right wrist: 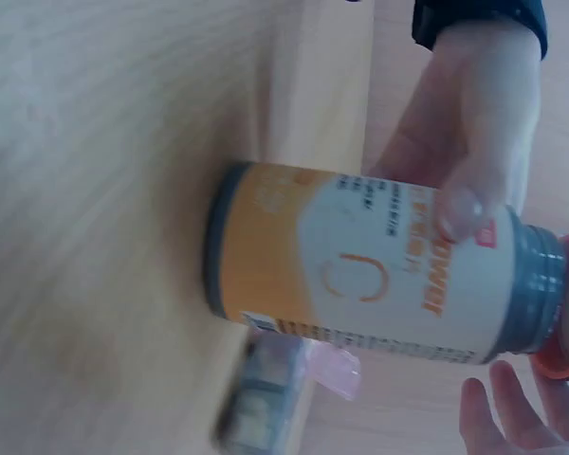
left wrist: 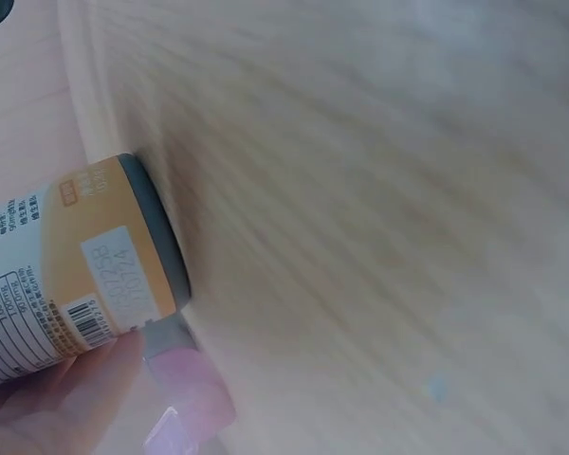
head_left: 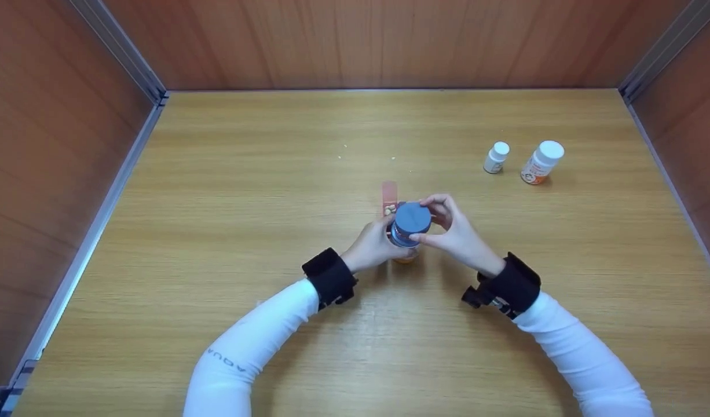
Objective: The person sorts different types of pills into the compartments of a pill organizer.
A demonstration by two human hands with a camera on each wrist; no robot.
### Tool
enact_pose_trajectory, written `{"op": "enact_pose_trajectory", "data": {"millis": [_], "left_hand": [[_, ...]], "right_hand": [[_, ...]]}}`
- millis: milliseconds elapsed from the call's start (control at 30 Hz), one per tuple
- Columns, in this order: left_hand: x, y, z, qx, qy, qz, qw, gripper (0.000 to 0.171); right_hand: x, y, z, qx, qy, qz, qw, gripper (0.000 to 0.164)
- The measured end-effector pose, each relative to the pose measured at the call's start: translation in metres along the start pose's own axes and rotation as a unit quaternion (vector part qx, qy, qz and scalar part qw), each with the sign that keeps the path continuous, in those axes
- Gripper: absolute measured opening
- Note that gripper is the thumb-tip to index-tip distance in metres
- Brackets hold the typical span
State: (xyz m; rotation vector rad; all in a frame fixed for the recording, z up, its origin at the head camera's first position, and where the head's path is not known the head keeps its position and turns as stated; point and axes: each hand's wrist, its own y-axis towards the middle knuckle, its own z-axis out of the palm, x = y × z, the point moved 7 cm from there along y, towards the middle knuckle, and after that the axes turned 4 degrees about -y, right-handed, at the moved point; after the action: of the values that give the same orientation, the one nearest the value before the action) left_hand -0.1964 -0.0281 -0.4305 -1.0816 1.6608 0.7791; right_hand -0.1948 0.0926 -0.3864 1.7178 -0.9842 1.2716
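Observation:
My left hand [head_left: 376, 245] grips an orange-and-white pill bottle [right wrist: 370, 270] around its upper body. The bottle stands upright on the table, its dark base [left wrist: 158, 232] at the tabletop. My right hand [head_left: 452, 230] pinches a dark blue screw cap [head_left: 413, 217] between thumb and fingers. In the right wrist view the cap's red-orange edge sits right at the bottle's threaded neck [right wrist: 542, 284], slightly tilted. Just behind the bottle lies a small pill organizer [right wrist: 258, 393] with a raised pink lid [head_left: 389, 191]; pale pills [head_left: 390, 209] show inside it. The hands partly hide it.
A small white bottle [head_left: 496, 157] and a larger white bottle [head_left: 542, 162] with an orange label stand at the back right. Several tiny white bits [head_left: 393, 158] lie behind the organizer. Wood-look panels [head_left: 355, 46] wall the table at the back and sides.

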Motion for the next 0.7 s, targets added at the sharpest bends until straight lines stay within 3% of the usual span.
{"op": "enact_pose_trajectory", "data": {"millis": [300,467,567,700], "left_hand": [[0.002,0.001,0.000,0.003,0.020,-0.009,0.9998,0.065],[0.000,0.001,0.000,0.004,0.024,0.001,0.9997,0.065],[-0.001,0.001,0.000,0.004,0.022,0.013,0.9997,0.065],[-0.002,0.002,0.000,0.005,0.020,0.024,0.9995,0.067]], "right_hand": [[-0.015,-0.002,0.005,0.020,-0.017,0.004,1.000,0.059],[-0.002,-0.004,0.009,0.019,-0.043,-0.003,0.999,0.057],[0.007,-0.006,0.012,0.005,-0.067,-0.011,0.998,0.056],[0.001,-0.006,0.012,-0.038,-0.103,-0.020,0.994,0.057]]}}
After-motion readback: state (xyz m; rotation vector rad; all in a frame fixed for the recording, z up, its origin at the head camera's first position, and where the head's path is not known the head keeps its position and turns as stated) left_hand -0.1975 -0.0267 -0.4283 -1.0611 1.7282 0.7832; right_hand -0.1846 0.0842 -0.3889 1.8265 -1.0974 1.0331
